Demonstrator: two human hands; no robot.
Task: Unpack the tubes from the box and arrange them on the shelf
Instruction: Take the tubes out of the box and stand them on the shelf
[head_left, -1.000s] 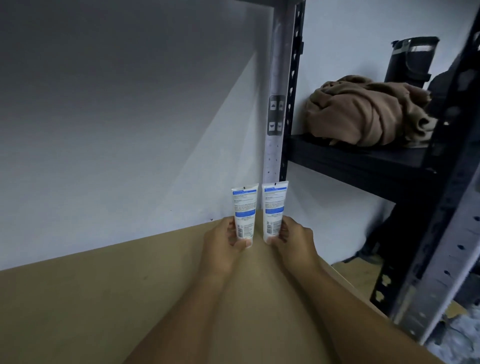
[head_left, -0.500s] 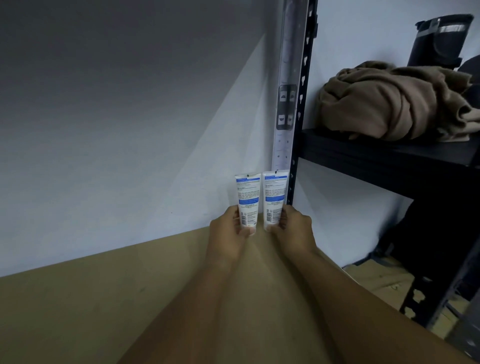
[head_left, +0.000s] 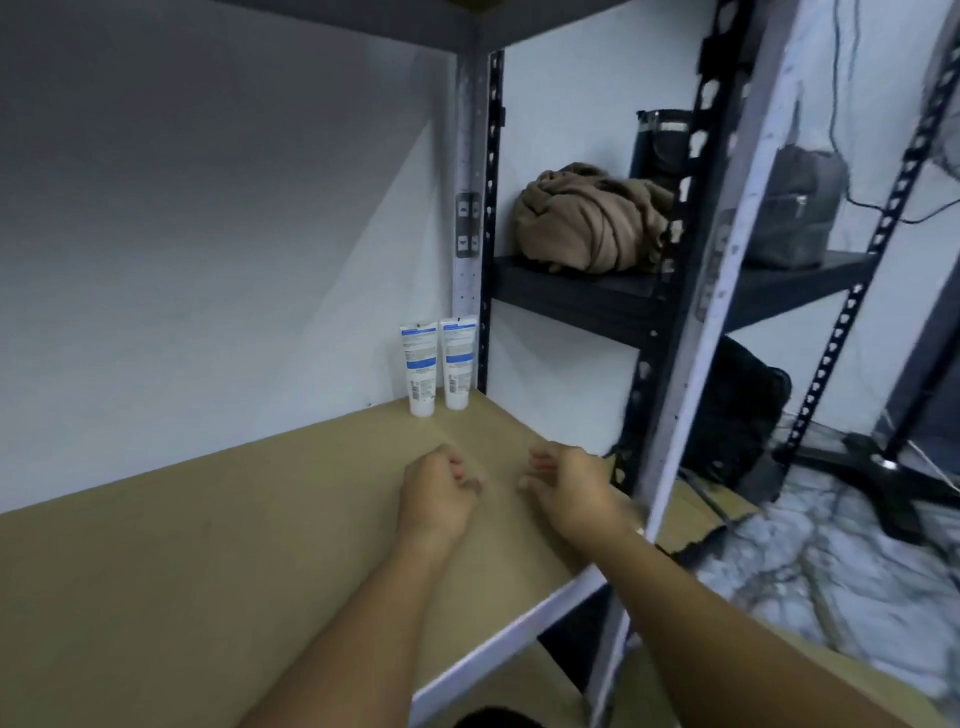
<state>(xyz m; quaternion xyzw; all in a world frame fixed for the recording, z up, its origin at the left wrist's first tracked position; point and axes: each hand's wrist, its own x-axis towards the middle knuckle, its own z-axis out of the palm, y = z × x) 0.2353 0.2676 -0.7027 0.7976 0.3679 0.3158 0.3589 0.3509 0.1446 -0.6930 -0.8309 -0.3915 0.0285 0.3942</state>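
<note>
Two white tubes with blue labels stand upright, cap down, side by side in the back right corner of the brown shelf board (head_left: 182, 545): the left tube (head_left: 418, 370) and the right tube (head_left: 457, 364). My left hand (head_left: 439, 493) hovers over the board a short way in front of them, fingers loosely curled and holding nothing. My right hand (head_left: 566, 486) is beside it, also relaxed and holding nothing. The box is out of view.
A white upright post (head_left: 466, 208) rises just behind the tubes. To the right stands a black rack (head_left: 587, 301) carrying a bundled brown cloth (head_left: 587, 218), a dark cylinder and a grey bag (head_left: 800, 208). A front post (head_left: 691, 389) stands near my right wrist.
Both hands have let go of the tubes and drawn back toward me. The tubes stay standing in the corner. The camera has pulled back and turned right.
</note>
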